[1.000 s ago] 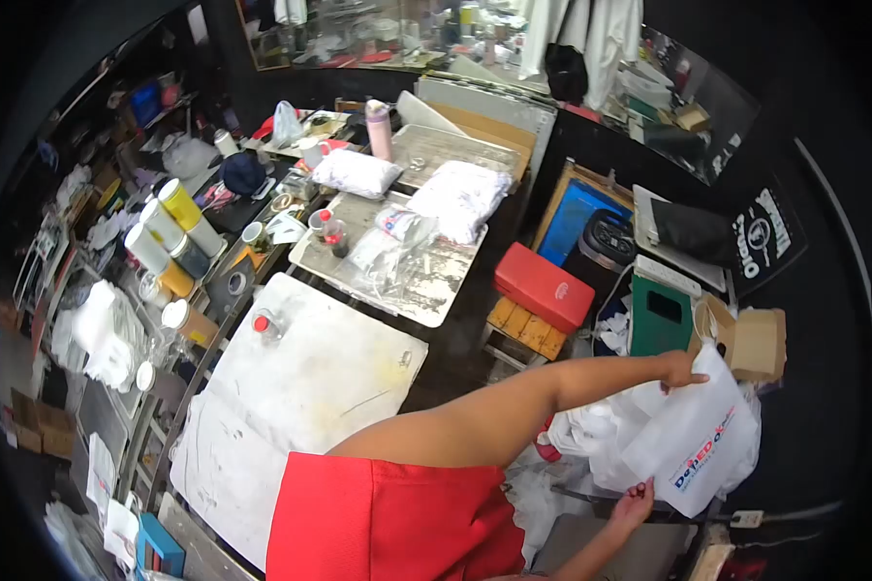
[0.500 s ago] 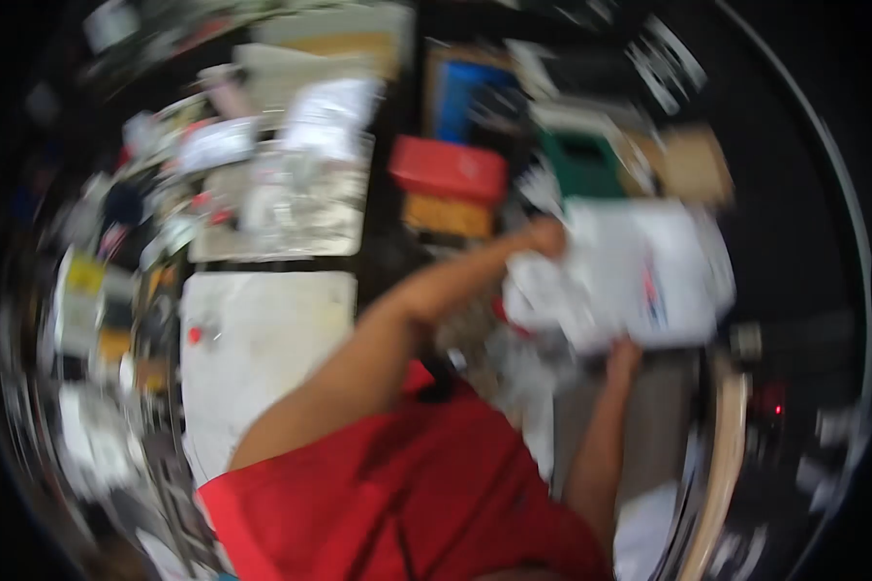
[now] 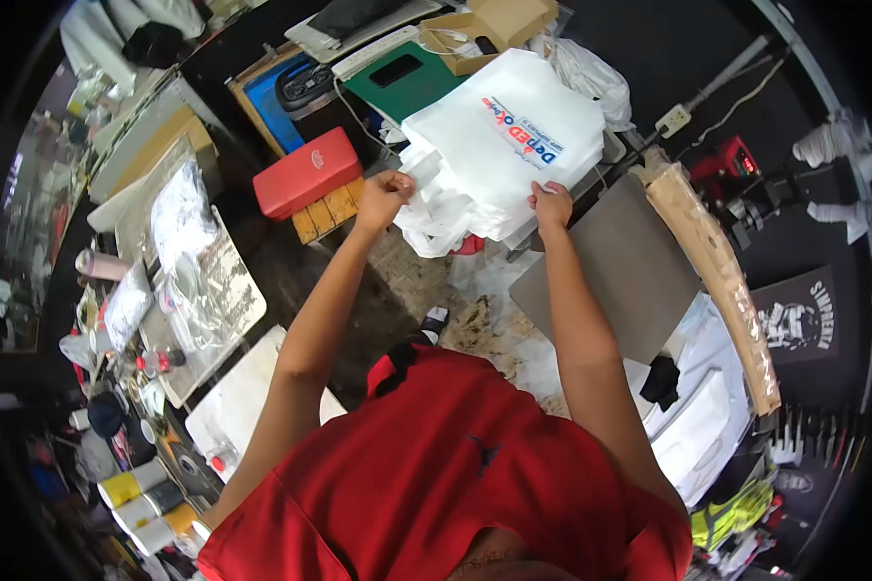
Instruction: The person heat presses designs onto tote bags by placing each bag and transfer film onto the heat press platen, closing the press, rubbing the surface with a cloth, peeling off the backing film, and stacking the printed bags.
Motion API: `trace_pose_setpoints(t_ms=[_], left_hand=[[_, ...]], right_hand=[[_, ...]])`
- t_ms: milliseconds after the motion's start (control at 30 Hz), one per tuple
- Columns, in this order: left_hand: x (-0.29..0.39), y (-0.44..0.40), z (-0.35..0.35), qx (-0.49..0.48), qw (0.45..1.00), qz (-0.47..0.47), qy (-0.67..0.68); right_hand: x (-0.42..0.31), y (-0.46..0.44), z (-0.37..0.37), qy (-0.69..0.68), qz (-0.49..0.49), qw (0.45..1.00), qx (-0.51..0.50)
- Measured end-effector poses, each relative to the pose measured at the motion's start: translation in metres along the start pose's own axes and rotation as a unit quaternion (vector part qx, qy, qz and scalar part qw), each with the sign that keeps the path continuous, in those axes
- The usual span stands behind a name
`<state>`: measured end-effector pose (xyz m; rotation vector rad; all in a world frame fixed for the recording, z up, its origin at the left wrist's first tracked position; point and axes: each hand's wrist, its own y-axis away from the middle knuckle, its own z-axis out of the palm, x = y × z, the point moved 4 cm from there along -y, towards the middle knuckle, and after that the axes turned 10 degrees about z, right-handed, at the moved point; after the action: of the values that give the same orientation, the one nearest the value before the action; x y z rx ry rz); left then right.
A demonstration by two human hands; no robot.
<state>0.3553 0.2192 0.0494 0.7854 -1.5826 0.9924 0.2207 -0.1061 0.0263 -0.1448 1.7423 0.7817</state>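
A white bag with red and blue print lies on a pile of white bags at the upper middle. My left hand is closed at the left side of the pile, fingers pinched on the white handle part of a bag. My right hand is closed at the near edge of the printed bag, thumb and fingers together on that edge. Loose white handles bunch up between my two hands.
A red box rests on a wooden stool at the left. Behind the bags are a green board and an open cardboard box. A grey panel and long cardboard piece stand at the right.
The view has turned to the right, so the bags now appear nearer the middle. My left hand has shifted to the handle side of the pile, and the printed bag lies flatter.
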Motion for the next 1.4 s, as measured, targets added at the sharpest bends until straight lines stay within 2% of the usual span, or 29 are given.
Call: trace_pose_setpoints(t_ms=[33, 100, 167, 233, 267, 333, 367, 400, 433, 467, 533, 567, 600, 667, 700, 733, 767, 833, 900, 967, 1000, 1100, 1133, 1167, 1200, 1233, 1300, 1367, 1400], left_hand=[[0.007, 0.002, -0.002, 0.044, 0.998, 0.02, 0.046], [0.031, 0.002, -0.004, 0.045, 0.995, 0.002, 0.094], [0.042, -0.001, -0.008, 0.112, 0.978, -0.051, 0.167], [0.038, -0.002, -0.016, 0.115, 0.977, -0.074, 0.163], [0.029, 0.001, -0.018, 0.094, 0.982, -0.114, 0.12], [0.021, 0.008, -0.014, 0.075, 0.982, -0.17, 0.018], [0.002, 0.009, -0.019, 0.092, 0.987, -0.108, -0.077], [-0.018, 0.011, -0.025, 0.104, 0.98, -0.041, -0.167], [-0.02, 0.015, -0.029, 0.107, 0.979, -0.014, -0.176], [-0.022, 0.022, -0.027, 0.101, 0.979, 0.014, -0.179], [-0.037, 0.038, -0.01, 0.105, 0.991, 0.037, -0.074], [-0.018, 0.052, 0.01, 0.054, 0.996, 0.015, -0.072], [-0.002, 0.066, 0.036, -0.013, 0.999, -0.037, 0.012], [0.0, 0.098, 0.073, -0.137, 0.984, -0.104, 0.046], [-0.001, 0.114, 0.093, -0.194, 0.968, -0.131, 0.091], [0.005, 0.128, 0.115, -0.229, 0.959, -0.157, 0.051], [0.001, 0.141, 0.136, -0.277, 0.946, -0.157, 0.058], [0.007, 0.168, 0.183, -0.384, 0.91, -0.15, 0.038], [0.015, 0.19, 0.237, -0.494, 0.861, -0.119, 0.0], [0.052, 0.208, 0.282, -0.558, 0.826, -0.08, -0.005], [0.069, 0.216, 0.301, -0.602, 0.797, -0.05, -0.01], [0.085, 0.228, 0.344, -0.631, 0.775, -0.04, -0.002], [0.087, 0.233, 0.355, -0.641, 0.767, -0.038, -0.005], [0.086, 0.236, 0.363, -0.62, 0.783, -0.054, -0.01], [0.085, 0.24, 0.369, -0.596, 0.799, -0.072, -0.015], [0.087, 0.247, 0.373, -0.601, 0.795, -0.073, -0.017], [0.09, 0.26, 0.377, -0.601, 0.796, -0.062, -0.046], [0.075, 0.277, 0.372, -0.604, 0.792, -0.064, -0.059], [0.069, 0.285, 0.37, -0.607, 0.789, -0.065, -0.068]], right_hand=[[-0.003, 0.002, 0.0, -0.007, 0.004, 1.0, 0.007], [-0.004, 0.001, 0.002, -0.063, 0.027, 0.998, -0.014], [0.0, -0.007, 0.004, -0.097, 0.03, 0.995, -0.019], [0.001, -0.014, 0.004, -0.019, 0.007, 1.0, -0.001], [0.003, -0.017, 0.003, -0.026, 0.007, 1.0, 0.004], [0.011, -0.02, -0.001, 0.079, 0.024, 0.997, 0.013], [0.014, -0.018, -0.006, 0.068, 0.029, 0.997, 0.026], [0.013, -0.015, -0.01, 0.155, -0.003, 0.987, 0.04], [0.012, -0.011, -0.018, 0.241, -0.03, 0.968, 0.059], [0.007, 0.006, -0.028, 0.239, -0.079, 0.966, 0.052], [-0.01, 0.062, -0.082, 0.2, -0.153, 0.966, 0.058], [-0.014, 0.089, -0.116, 0.167, -0.186, 0.967, 0.057], [-0.001, 0.106, -0.163, 0.16, -0.155, 0.97, 0.101], [0.018, 0.137, -0.258, 0.156, -0.143, 0.944, 0.253], [0.047, 0.143, -0.311, 0.098, -0.149, 0.932, 0.316], [0.084, 0.148, -0.371, 0.04, -0.161, 0.913, 0.373], [0.111, 0.158, -0.42, 0.092, -0.099, 0.906, 0.4], [0.158, 0.177, -0.462, 0.094, -0.121, 0.88, 0.449], [0.197, 0.195, -0.464, 0.044, 0.068, 0.976, 0.2], [0.228, 0.207, -0.476, 0.035, 0.132, 0.982, 0.128], [0.248, 0.209, -0.487, 0.009, 0.096, 0.987, 0.126], [0.294, 0.25, -0.52, -0.091, 0.146, 0.971, 0.163], [0.34, 0.25, -0.54, 0.031, 0.126, 0.973, 0.193], [0.357, 0.264, -0.557, 0.023, 0.129, 0.971, 0.2], [0.369, 0.281, -0.573, 0.182, 0.158, 0.931, 0.274], [0.379, 0.295, -0.589, 0.337, 0.184, 0.86, 0.336], [0.4, 0.299, -0.647, 0.177, 0.259, 0.843, 0.438], [0.374, 0.309, -0.689, 0.072, 0.24, 0.786, 0.565], [0.359, 0.308, -0.709, 0.071, 0.231, 0.784, 0.572]])
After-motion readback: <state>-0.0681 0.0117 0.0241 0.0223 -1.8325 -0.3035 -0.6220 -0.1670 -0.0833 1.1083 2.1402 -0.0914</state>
